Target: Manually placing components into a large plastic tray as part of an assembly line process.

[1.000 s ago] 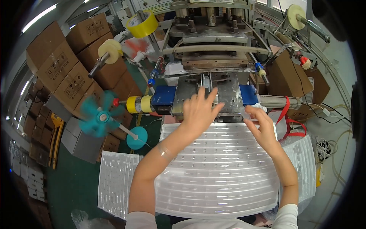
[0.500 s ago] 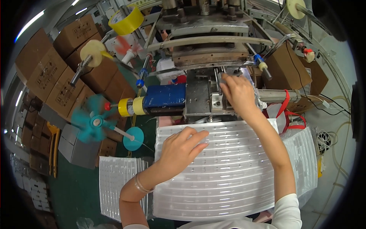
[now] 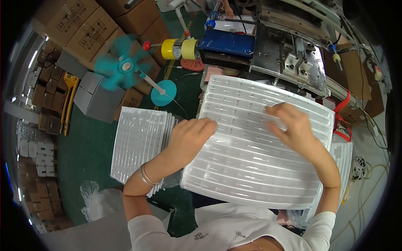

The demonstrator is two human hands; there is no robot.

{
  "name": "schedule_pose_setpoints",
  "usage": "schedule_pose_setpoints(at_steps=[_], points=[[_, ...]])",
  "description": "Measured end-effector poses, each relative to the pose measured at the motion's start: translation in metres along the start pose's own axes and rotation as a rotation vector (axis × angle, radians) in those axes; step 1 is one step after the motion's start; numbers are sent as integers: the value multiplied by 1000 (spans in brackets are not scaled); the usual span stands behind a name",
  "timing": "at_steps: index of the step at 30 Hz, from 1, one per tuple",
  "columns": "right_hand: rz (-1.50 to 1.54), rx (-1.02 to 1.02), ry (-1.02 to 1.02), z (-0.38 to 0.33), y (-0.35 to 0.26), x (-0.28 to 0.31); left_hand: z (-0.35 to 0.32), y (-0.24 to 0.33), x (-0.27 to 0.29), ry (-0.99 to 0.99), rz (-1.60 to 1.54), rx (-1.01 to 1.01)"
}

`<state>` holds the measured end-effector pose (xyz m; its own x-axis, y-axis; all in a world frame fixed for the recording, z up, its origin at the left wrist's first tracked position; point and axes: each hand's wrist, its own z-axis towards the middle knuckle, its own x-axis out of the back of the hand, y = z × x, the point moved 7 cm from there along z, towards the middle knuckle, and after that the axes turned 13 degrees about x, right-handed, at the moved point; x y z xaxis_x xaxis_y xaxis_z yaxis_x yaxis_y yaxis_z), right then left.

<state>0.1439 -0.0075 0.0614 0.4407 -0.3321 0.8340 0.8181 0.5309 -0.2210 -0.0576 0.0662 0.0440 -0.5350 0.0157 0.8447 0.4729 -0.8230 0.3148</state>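
A large white ribbed tray (image 3: 255, 167), with rows of small clear pieces in its channels, lies in front of me and tilts down to the right. My left hand (image 3: 189, 136) is over its left edge, fingers curled and pressed together; whatever they may hold is hidden. Farther right, my right hand (image 3: 295, 127) hovers over the upper rows. Its fingertips are blurred, but thumb and forefinger look apart, with nothing visible between them. Beyond the tray is the machine's metal bed (image 3: 272, 50), carrying a small clamp-like fixture (image 3: 296, 62); neither hand touches it.
Similar trays are stacked (image 3: 140, 144) at the left. A teal fan (image 3: 125, 65) and rolls of yellow tape (image 3: 171, 49) are beside the blue machine part (image 3: 228, 42). Cartons (image 3: 90, 31) are piled behind. A red strap (image 3: 343, 129) hangs at right. Another person's hand (image 3: 228, 11) shows at the top.
My right hand has left the machine's fixture and come back over the tray. My left hand has curled its fingers at the tray's left edge. The view has turned and dropped.
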Motion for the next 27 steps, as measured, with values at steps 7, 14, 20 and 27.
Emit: schedule_pose_setpoints(at_steps=[7,14,20,27], points=[[0,199,-311,-11,-58,-78,-34,-5,-41,-211,112,11],[213,69,-267,-6,-44,-62,-10,16,-36,-295,-31,133],[284,-228,-101,-27,5,10,-6,37,-61,-278,154,-216],[420,-614,2,-85,46,59,4,28,-55,-467,-40,-58]])
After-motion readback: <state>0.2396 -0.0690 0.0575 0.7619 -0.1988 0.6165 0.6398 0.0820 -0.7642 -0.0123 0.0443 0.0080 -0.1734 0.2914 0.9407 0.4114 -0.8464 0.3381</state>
